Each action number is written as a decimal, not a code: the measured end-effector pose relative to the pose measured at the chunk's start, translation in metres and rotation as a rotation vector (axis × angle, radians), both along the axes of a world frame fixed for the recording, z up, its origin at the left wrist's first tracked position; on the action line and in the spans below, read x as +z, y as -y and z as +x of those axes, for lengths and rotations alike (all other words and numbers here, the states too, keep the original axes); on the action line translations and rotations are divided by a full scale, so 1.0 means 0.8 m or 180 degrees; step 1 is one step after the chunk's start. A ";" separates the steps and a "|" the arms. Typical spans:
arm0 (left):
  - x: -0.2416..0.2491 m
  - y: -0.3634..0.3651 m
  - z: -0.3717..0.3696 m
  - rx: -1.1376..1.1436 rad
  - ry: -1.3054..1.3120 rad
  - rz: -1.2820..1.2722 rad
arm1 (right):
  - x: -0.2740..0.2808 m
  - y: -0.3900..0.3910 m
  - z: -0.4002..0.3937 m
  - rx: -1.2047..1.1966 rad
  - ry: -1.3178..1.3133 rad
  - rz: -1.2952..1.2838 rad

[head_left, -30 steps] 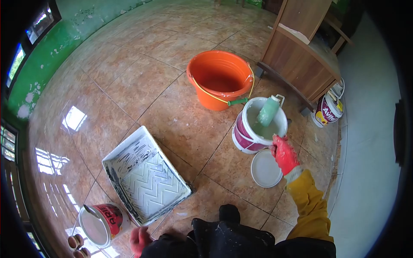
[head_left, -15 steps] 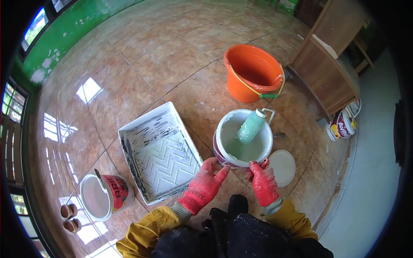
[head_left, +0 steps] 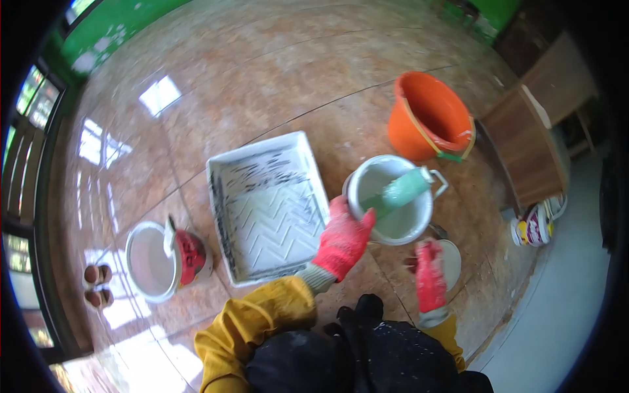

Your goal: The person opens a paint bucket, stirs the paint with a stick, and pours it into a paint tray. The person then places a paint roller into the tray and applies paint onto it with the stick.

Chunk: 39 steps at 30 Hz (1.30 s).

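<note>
A white paint bucket (head_left: pixel 422 219) tilts slightly on the tiled floor before me. Inside it rests a green paint roller (head_left: pixel 407 190), its white wire frame jutting over the right rim. My left hand (head_left: pixel 344 241), in a red work glove, grips the bucket's near-left side, thumb over the rim and fingers along the outside. My gloved right hand (head_left: pixel 429 274) is off the bucket, over the round white lid (head_left: pixel 451 262) on the floor. It is blurred, its fingers loosely bent and apart, with nothing visible in them. Left of the bucket lies a white paint tray (head_left: pixel 268 245) with a zigzag-ribbed bottom and dark smears.
An orange bucket (head_left: pixel 403 128) with a yellow handle stands beyond. At left are a red-labelled tub (head_left: pixel 191 257) with a brush (head_left: pixel 169 237) at its rim, and brown sandals (head_left: pixel 97 286). Wooden furniture (head_left: pixel 527 144) and another paint pail (head_left: pixel 532 226) stand at right.
My right hand has let go of the bucket's rim and moved down and right. My left hand has shifted up the bucket's left side and taken hold. The bucket tips a little; the view has turned.
</note>
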<state>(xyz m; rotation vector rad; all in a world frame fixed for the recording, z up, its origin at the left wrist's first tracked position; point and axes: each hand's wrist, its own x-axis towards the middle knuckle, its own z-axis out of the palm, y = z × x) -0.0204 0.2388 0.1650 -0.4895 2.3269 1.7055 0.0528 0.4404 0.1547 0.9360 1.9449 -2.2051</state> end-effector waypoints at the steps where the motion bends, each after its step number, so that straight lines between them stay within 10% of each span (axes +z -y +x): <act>1: 0.002 0.004 -0.003 0.0000 -0.0098 -0.0146 | 0.004 0.002 -0.009 -0.0039 -0.0049 0.0692; 13: 0.012 0.033 -0.024 -0.0589 -0.0496 -0.0211 | -0.055 -0.061 -0.099 0.0720 -0.0928 0.1559; 23: 0.057 0.054 0.087 -0.0333 0.0647 0.0501 | 0.115 -0.021 -0.053 0.1921 -0.0569 0.2519; 39: 0.037 0.104 0.152 -0.0064 0.1180 0.1814 | 0.145 0.063 -0.026 0.2489 -0.0518 0.3301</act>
